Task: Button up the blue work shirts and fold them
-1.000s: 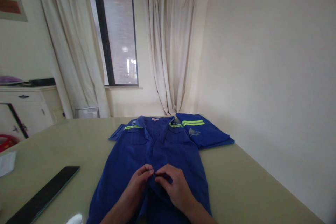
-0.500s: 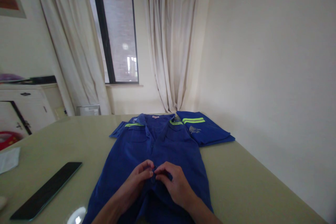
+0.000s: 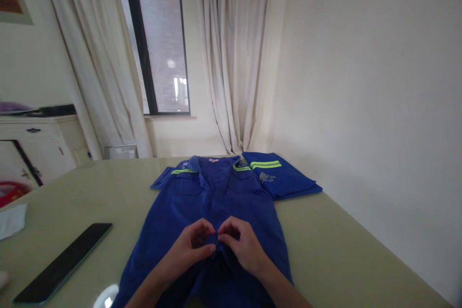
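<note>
Head view: my left grip (image 3: 191, 245) and right grip (image 3: 243, 246) both pinch the shirt (image 3: 234, 206) mid-front, spread on the table (image 3: 346, 255) probably for steadiness.

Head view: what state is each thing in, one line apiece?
Blue jacket: spread out, open at the neck
Left hand: pinching the jacket front
Right hand: pinching the jacket front
Blue cloth: folded, beside the jacket
Black slab: lying flat
Curtains: parted
Window: looks shut
Cabinet: dark gap at one door, ajar or not unclear
</note>
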`<state>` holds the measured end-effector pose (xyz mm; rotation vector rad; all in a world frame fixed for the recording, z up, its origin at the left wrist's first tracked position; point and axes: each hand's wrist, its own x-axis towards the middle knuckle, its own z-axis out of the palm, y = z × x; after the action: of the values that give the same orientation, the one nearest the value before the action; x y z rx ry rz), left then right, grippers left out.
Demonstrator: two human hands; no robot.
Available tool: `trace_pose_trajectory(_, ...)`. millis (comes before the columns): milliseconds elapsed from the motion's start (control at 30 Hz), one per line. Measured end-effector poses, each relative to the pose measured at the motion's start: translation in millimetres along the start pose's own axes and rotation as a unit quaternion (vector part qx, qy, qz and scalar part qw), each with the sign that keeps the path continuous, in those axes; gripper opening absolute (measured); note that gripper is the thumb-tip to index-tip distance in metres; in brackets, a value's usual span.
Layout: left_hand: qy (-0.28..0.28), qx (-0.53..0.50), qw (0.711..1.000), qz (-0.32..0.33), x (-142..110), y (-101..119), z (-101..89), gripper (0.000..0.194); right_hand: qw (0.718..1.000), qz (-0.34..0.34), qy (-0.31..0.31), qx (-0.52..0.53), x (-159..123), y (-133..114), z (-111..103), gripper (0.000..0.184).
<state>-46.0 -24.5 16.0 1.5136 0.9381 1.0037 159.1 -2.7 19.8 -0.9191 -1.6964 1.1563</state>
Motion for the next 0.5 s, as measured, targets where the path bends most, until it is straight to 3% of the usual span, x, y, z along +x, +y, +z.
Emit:
trace_pose_trajectory(167, 0.030, 0.132, 0.990, 0.040, -2.8, 0.3, 2.1, 0.020, 0.997, 0.040, -0.030, 0.064, 3.3, 6.8, -4.6, 0.012)
trace_pose_trajectory(333, 0.056, 0.303, 0.943, 0.125, -4.1, -2.1, 1.7, 0.015, 0.996, 0.054, -0.025, 0.065, 4.6, 14.9, -5.0, 0.015)
trace_pose_trajectory(433, 0.073, 0.349, 0.921, 0.160, -2.6, -2.5, 3.7, 0.015, 0.997, 0.051, -0.023, 0.054, 4.2, 17.3, -3.0, 0.015)
trace_pose_trajectory(500, 0.062, 0.350, 0.921, 0.160, -1.2, -1.2, 5.8, 0.014, 0.998, 0.042, -0.024, 0.046, 3.7, 17.3, -2.2, 0.014)
